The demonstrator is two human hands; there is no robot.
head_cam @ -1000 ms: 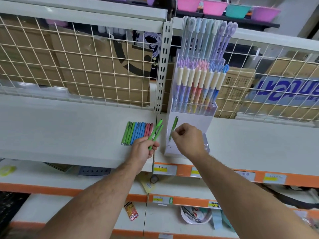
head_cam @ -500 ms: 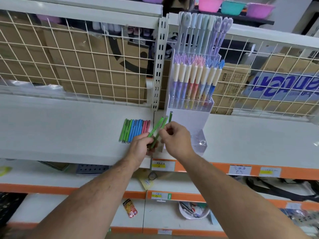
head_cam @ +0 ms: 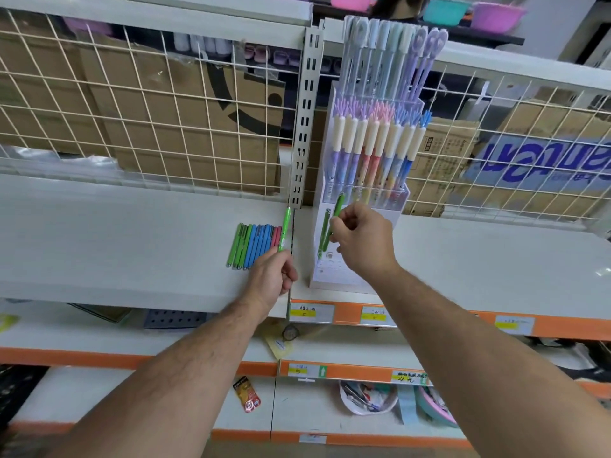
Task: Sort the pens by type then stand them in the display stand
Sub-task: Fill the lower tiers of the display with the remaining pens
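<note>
Pinching a green pen (head_cam: 338, 206) taken from the left hand (head_cam: 272, 280), right hand (head_cam: 363, 241) reaches the display stand (head_cam: 334, 276), frame centre; left grips one remaining pen (head_cam: 285, 226). Green sorting proceeds.

Green, blue and pink pens (head_cam: 254, 244) are lying side by side on the shelf (head_cam: 132, 246); one green pen (head_cam: 324, 234) is standing in the white display stand (head_cam: 347, 276).

We see cardboard boxes (head_cam: 185, 127) stacked behind a white wire grid (head_cam: 139, 104); pink, teal and purple bowls (head_cam: 496, 16) sit above; yellow price labels (head_cam: 302, 313) mark orange shelf edges (head_cam: 347, 314); a red packet (head_cam: 248, 395) lies below.
</note>
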